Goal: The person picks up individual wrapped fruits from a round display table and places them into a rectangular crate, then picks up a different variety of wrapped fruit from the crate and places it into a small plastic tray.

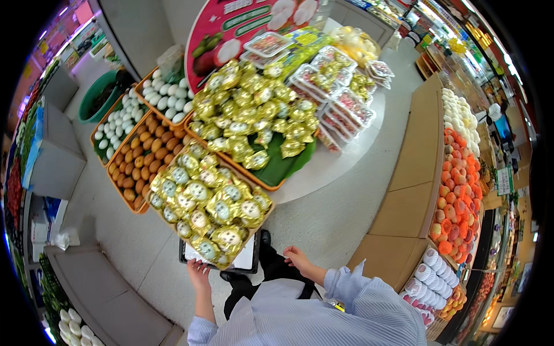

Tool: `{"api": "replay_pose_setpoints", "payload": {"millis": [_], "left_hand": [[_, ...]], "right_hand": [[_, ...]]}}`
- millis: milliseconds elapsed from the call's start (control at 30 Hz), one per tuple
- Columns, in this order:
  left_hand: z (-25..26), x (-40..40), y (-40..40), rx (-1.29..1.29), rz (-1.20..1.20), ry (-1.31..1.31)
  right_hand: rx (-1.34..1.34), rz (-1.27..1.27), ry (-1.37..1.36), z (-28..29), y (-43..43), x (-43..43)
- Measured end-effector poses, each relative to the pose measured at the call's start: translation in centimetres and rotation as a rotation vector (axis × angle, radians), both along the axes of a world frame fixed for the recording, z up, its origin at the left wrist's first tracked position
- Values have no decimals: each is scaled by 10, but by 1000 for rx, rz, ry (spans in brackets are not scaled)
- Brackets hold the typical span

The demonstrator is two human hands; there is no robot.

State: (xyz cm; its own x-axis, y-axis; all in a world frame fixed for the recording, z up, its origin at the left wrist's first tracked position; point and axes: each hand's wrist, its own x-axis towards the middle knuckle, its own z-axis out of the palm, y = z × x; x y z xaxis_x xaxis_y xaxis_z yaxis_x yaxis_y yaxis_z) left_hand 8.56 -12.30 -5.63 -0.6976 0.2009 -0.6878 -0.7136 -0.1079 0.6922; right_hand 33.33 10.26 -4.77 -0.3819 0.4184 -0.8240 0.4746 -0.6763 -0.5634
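A shallow cardboard box (257, 225) of eggs in gold foil wrappers (199, 218) lies in front of me, its near corner pointing towards my body. Under it a black crate (255, 269) with a white sheet inside shows partly. My left hand (199, 273) is beside the near left edge of box and crate, fingers slightly apart; whether they touch the crate's rim is unclear. To the right of the box, my right hand (299, 260) hovers with fingers loosely curled and nothing visible in it. Beyond the box, an orange basket (269, 187) lined with green leaf sheeting holds more gold-wrapped eggs (255, 101).
Left of the box stand baskets of brown eggs (145, 151) and pale eggs (166, 97). Clear plastic trays of packed food (342, 114) sit on the round display table (363, 149). A cardboard-fronted stand (400, 173) with peaches (458, 194) runs along the right. A low grey bench (108, 289) flanks me on the left.
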Motion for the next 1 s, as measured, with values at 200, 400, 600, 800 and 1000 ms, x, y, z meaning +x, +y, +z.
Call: {"api": "replay_pose_setpoints", "payload": {"millis": [200,400,600,800,1000], "left_hand": [[23,15,25,108,-13,-129],[18,21,24,256,49,-100],[8,44,29,244,120,-80],[4,62,27,333,159,-90],[1,71,24,407,277,-84]], "right_hand": [[91,-55,-50,-25,62,66],[132,-286,-48,-8,77,132],[187,-408,-96,10,103,214],[338,-467,-75,29,188,234],[634,-463,14,61,347,181]]}}
